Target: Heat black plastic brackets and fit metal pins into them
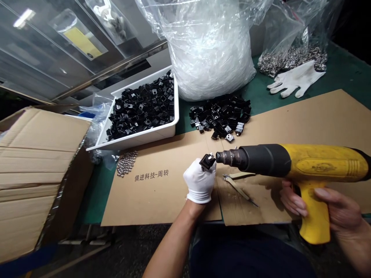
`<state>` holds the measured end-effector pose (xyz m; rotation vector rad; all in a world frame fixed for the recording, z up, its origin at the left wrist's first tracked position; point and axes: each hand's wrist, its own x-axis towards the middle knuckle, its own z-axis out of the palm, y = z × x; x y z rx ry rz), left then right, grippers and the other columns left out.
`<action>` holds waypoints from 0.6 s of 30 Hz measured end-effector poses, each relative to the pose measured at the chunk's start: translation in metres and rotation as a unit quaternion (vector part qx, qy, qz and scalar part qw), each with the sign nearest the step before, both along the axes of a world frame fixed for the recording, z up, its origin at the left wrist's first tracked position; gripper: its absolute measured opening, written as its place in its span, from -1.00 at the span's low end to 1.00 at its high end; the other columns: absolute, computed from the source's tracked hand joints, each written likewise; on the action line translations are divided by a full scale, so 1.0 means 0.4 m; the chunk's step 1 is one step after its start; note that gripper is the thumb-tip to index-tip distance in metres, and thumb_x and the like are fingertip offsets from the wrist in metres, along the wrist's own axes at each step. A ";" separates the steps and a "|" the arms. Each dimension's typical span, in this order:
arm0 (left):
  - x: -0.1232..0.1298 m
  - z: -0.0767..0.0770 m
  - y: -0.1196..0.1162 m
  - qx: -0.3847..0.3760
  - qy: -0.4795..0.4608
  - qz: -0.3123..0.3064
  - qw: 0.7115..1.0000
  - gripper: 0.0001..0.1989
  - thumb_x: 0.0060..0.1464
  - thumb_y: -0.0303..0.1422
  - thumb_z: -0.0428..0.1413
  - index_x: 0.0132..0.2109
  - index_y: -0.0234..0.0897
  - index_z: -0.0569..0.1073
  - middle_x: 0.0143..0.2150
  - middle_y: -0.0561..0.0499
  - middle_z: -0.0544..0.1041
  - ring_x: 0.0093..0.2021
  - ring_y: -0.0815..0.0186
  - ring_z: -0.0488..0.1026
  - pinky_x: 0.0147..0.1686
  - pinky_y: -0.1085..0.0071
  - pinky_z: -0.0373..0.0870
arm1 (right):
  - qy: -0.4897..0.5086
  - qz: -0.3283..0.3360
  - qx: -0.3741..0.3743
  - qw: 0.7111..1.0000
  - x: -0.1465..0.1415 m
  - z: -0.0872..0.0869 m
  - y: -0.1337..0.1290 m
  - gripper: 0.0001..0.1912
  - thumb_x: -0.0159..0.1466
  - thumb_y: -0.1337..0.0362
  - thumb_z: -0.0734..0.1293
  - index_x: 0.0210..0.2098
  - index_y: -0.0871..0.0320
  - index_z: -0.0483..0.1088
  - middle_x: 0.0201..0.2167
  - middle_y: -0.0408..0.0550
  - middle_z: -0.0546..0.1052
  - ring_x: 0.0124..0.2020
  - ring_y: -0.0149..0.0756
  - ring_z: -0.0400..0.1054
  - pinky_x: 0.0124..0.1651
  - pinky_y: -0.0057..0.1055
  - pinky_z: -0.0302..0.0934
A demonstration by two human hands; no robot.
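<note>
My left hand (199, 180), in a white glove, is closed around a small black plastic part (206, 161) with a bit of shiny metal on it. Bare fingers of my right hand (342, 208) wrap the handle of a yellow heat gun (321, 160). Its stepped metal nozzle (230, 157) points left, its tip right beside the black part; whether they touch I cannot tell. Just below the nozzle, a pair of cutters (239, 185) with pale handles lies on the cardboard sheet (174, 200). Beyond my left hand is a loose pile of similar black parts (220, 114).
A white tray (136, 143) full of black parts stands at the back left, near small metal pins (126, 164). Behind are a large clear bag (214, 50), a bag of metal pieces (292, 58) and a white glove (298, 80). An open carton (34, 166) borders the left.
</note>
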<state>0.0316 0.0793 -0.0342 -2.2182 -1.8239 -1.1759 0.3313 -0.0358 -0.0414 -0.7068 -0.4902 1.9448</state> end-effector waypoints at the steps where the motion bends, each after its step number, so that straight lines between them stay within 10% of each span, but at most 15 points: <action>1: 0.000 -0.001 -0.001 -0.002 0.002 0.000 1.000 -0.74 0.18 -0.31 0.16 -0.47 -0.26 0.46 -0.56 0.07 0.42 -0.56 0.42 0.27 -0.44 0.48 0.31 | -0.004 -0.002 0.001 1.000 0.000 0.000 0.000 -0.54 0.24 0.01 0.31 0.00 0.14 0.53 -0.46 0.05 0.43 -0.50 -0.21 0.26 -0.42 -0.25 0.19; 18: 0.003 0.002 -0.002 -0.005 0.007 0.006 1.000 -0.73 0.18 -0.31 0.16 -0.49 -0.26 0.43 -0.56 0.08 0.41 -0.57 0.42 0.24 -0.43 0.47 0.30 | -0.024 0.003 -0.004 1.000 0.003 0.001 -0.003 -0.52 0.22 -0.03 0.29 -0.04 0.15 0.54 -0.48 0.08 0.43 -0.50 -0.20 0.25 -0.40 -0.25 0.18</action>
